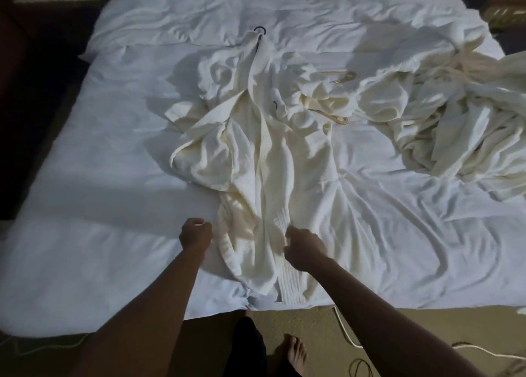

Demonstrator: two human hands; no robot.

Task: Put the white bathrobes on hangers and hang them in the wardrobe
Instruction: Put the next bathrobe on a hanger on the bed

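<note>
While both hands sit at the near hem, the bathrobe [256,160] stretches lengthwise straight away from the fingers, its collar and the dark hanger hook [260,30] at the far end of the bed [85,177]. The right hand [303,247] is curled with fingers touching the hem's ribbed edge, apparently pinching it; the left hand [195,232] is a loose fist just beside the cloth's left edge, gripping nothing visible. A second bathrobe [461,115] lies crumpled well off to the right, nearer the right hand. Reaching the hook means going forward along the robe's axis.
</note>
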